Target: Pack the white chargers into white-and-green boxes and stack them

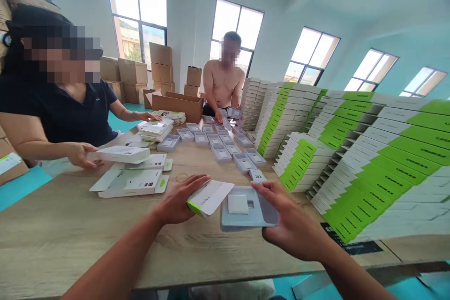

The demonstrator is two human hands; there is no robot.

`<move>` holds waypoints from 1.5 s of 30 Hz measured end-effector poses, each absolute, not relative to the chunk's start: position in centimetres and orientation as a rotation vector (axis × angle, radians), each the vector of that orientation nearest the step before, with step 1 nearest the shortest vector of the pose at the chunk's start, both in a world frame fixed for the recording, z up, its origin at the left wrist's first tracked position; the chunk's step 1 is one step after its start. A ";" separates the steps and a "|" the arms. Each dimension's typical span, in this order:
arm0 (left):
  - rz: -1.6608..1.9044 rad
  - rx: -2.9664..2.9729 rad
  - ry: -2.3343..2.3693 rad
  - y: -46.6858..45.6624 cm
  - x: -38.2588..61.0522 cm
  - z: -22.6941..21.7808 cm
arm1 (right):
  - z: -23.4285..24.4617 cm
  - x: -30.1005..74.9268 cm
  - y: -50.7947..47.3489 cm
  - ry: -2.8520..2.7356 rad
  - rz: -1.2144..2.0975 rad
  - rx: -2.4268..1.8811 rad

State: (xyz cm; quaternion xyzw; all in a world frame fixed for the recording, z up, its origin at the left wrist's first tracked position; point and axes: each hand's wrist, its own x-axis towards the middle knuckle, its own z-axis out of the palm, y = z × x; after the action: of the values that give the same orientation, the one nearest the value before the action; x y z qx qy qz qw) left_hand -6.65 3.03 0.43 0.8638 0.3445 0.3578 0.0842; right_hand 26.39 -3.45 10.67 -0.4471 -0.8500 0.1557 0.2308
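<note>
My left hand (180, 201) is closed around a white and green cardboard box (211, 197), one end of it pointing right. Between thumb and fingers, my right hand (290, 218) grips a pale plastic tray (242, 220) by its right side. A white square piece (238, 204) lies in that tray, beside a small dark-edged slot. The box's right end is close to the tray's left edge; I cannot tell whether they touch. Just beyond my right hand is a small white printed card or box (258, 176).
Tall stacks of white and green boxes (390, 164) line the right side. Several plastic trays (221, 152) spread over the wooden table (70, 225). At left, a co-worker's hand (84, 154) holds a white box (123, 153) above flat boxes (131, 180). Another person (225, 84) handles trays at the far end.
</note>
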 end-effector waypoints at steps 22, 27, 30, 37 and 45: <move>1.216 1.426 0.740 -6.6 0.3 -0.1 | 2.9 22.4 -6.7 -1.779 0.702 -0.774; 1.387 1.520 0.980 -8.9 0.1 -2.1 | 0.0 23.3 -7.0 -1.886 0.489 -0.791; 1.276 1.738 1.017 -9.1 -1.2 -1.7 | -0.2 23.6 -6.9 -1.989 0.375 -0.750; 0.994 2.427 1.213 -9.2 -4.3 2.4 | 1.0 23.3 -6.7 -2.101 0.400 -0.656; 1.185 2.589 1.110 -11.0 -3.0 3.1 | 2.6 23.1 -7.4 -2.076 0.333 -0.490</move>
State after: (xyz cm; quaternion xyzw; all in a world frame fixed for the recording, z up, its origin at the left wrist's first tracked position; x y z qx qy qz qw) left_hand -3.01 -10.95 3.08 0.8464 0.3628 0.3875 0.0429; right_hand 23.09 -7.37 2.57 -0.2001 -0.8479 0.1359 0.4718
